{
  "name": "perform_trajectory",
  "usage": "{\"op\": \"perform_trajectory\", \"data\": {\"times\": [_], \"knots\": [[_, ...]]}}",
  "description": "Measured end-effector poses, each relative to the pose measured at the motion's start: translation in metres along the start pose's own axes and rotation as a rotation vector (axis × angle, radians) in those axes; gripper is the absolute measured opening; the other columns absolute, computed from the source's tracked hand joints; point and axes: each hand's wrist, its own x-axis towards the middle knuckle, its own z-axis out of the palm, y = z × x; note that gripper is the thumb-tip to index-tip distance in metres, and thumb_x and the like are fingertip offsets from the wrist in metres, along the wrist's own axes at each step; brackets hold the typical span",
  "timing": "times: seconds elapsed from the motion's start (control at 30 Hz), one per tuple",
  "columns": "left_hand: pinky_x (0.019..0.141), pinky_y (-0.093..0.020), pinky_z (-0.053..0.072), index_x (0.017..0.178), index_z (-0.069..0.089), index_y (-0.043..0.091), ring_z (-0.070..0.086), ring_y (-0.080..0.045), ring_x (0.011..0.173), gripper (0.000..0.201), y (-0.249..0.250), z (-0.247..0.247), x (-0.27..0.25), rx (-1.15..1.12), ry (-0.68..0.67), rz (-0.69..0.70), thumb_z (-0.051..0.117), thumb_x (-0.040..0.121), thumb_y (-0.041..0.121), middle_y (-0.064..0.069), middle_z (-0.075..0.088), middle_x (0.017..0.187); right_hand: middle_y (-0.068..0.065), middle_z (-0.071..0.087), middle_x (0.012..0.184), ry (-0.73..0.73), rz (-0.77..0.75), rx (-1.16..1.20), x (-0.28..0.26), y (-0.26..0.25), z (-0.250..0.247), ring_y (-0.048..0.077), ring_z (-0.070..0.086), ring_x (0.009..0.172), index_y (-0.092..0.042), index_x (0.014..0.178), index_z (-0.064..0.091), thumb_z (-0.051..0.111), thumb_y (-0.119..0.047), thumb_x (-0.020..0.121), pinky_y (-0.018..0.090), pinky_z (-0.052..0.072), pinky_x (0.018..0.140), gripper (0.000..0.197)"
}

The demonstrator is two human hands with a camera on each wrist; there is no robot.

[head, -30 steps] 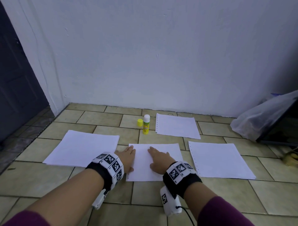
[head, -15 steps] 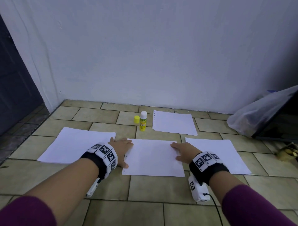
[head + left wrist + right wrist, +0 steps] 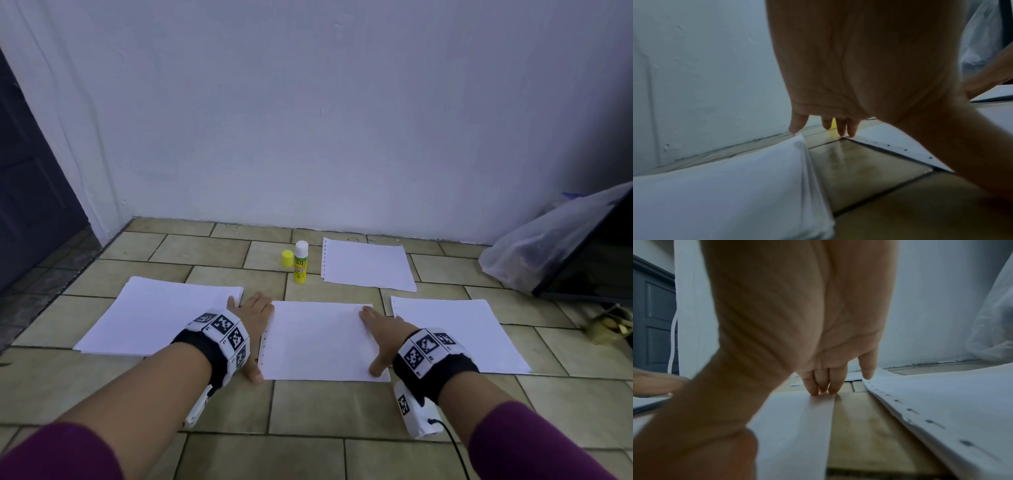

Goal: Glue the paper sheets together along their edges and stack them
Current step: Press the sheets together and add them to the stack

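Surface: I saw a tan tiled floor [image 3: 219,404] meeting a white wall [image 3: 342,120].
Centre sheet: one white paper sheet [image 3: 318,342] lay flat on the floor between my two hands, a row of punched holes along its left edge.
Left hand [image 3: 253,325]: spread flat, fingers straight, thumb at the sheet's near left corner; in the left wrist view the fingertips [image 3: 851,131] touched the sheet's far left corner.
Right hand [image 3: 380,334]: spread flat on the sheet's right edge, thumb by the near right corner; the right wrist view showed three fingers [image 3: 822,384] pressed together on the paper.
Left stack [image 3: 154,315]: several white sheets piled beside the left hand.
Right sheet [image 3: 455,335]: punched holes on its left edge, just beside the right hand.
Far sheet [image 3: 366,263]: near the wall, holes on its left edge.
Glue stick [image 3: 300,262]: upright, uncapped, yellow label; I could not read the print.
Cap [image 3: 287,258]: yellow, just left of the glue stick.
Plastic bag [image 3: 548,240]: translucent, lying at the right against a dark panel [image 3: 599,260].
Door [image 3: 30,192]: dark, at the left.
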Motion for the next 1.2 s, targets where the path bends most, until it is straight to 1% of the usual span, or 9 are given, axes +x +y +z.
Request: {"op": "perform_trajectory", "data": {"times": [0.2,0.4,0.47,0.6,0.73,0.83,0.93,1.07,1.2], "knots": [[0.118,-0.055,-0.001,0.149,-0.019,0.007,-0.017,-0.019,0.147,0.139,-0.004,0.004,0.003,-0.019,-0.086,0.017,0.078,0.065,0.060,-0.005,-0.020,0.159,0.007,-0.011,0.159,0.027,0.041,0.082,0.007,0.002,0.000,0.024,-0.001,0.148,-0.012,0.151,-0.012,0.084,-0.024,0.069,0.041,0.010,0.119,0.127],[0.118,-0.053,0.004,0.148,-0.023,0.007,-0.014,-0.017,0.147,0.139,-0.003,0.000,0.002,-0.055,-0.132,0.019,0.079,0.067,0.056,-0.003,-0.023,0.158,0.010,0.033,0.150,-0.034,0.065,0.187,0.006,0.010,-0.007,0.032,0.036,0.136,-0.027,0.151,-0.011,0.089,-0.033,0.058,0.045,0.037,0.108,0.137],[0.119,-0.052,0.004,0.148,-0.023,0.007,-0.013,-0.017,0.147,0.138,0.000,-0.002,0.001,-0.045,-0.136,0.016,0.079,0.068,0.054,-0.003,-0.023,0.158,0.004,0.044,0.143,-0.022,0.031,0.262,0.005,0.016,-0.009,0.026,0.044,0.129,-0.027,0.151,0.001,0.087,-0.042,0.059,0.041,0.039,0.107,0.127],[0.119,-0.052,0.005,0.148,-0.022,0.006,-0.014,-0.017,0.147,0.136,-0.001,-0.001,0.000,-0.043,-0.132,0.018,0.078,0.070,0.054,-0.004,-0.022,0.159,0.003,0.039,0.147,0.072,-0.024,0.668,0.000,0.024,-0.012,0.021,0.042,0.132,-0.023,0.151,0.011,0.081,-0.040,0.069,0.034,0.033,0.110,0.109],[0.118,-0.054,0.005,0.147,-0.024,0.006,-0.015,-0.018,0.147,0.137,-0.002,-0.001,0.001,-0.032,-0.149,0.031,0.076,0.069,0.058,-0.005,-0.023,0.158,-0.003,0.045,0.118,0.322,-0.025,0.946,-0.003,0.021,-0.005,0.020,0.049,0.113,-0.026,0.131,0.032,0.084,-0.024,0.069,0.036,0.048,0.096,0.081],[0.117,-0.055,0.005,0.147,-0.024,0.006,-0.016,-0.019,0.147,0.139,-0.005,0.001,0.004,-0.053,-0.149,0.039,0.076,0.068,0.059,-0.005,-0.025,0.158,-0.004,0.052,0.110,0.306,-0.066,0.931,-0.006,0.015,0.005,0.018,0.052,0.108,-0.025,0.108,0.050,0.084,-0.018,0.069,0.028,0.047,0.088,0.052],[0.117,-0.054,0.004,0.147,-0.025,0.006,-0.018,-0.019,0.147,0.140,-0.006,0.002,0.006,-0.058,-0.154,0.052,0.076,0.068,0.060,-0.006,-0.027,0.157,-0.011,0.056,0.105,0.183,-0.115,0.793,-0.010,0.010,0.012,0.012,0.051,0.102,-0.029,0.091,0.064,0.082,-0.017,0.071,0.017,0.041,0.082,0.029],[0.119,-0.046,-0.001,0.146,-0.024,0.002,-0.016,-0.022,0.147,0.138,-0.006,0.004,0.008,-0.022,-0.129,0.059,0.074,0.069,0.061,-0.011,-0.025,0.157,-0.004,0.060,0.112,0.162,-0.086,0.813,-0.011,0.015,0.012,0.012,0.056,0.099,-0.027,0.091,0.071,0.081,-0.011,0.072,0.018,0.043,0.087,0.027],[0.119,-0.043,-0.002,0.147,-0.023,0.002,-0.016,-0.023,0.147,0.139,-0.004,0.004,0.009,0.022,-0.113,0.047,0.074,0.068,0.062,-0.012,-0.023,0.157,0.001,0.060,0.109,0.163,-0.069,0.916,-0.014,0.020,0.005,0.011,0.060,0.075,-0.019,0.091,0.072,0.075,-0.001,0.076,0.015,0.049,0.059,0.024]]}}
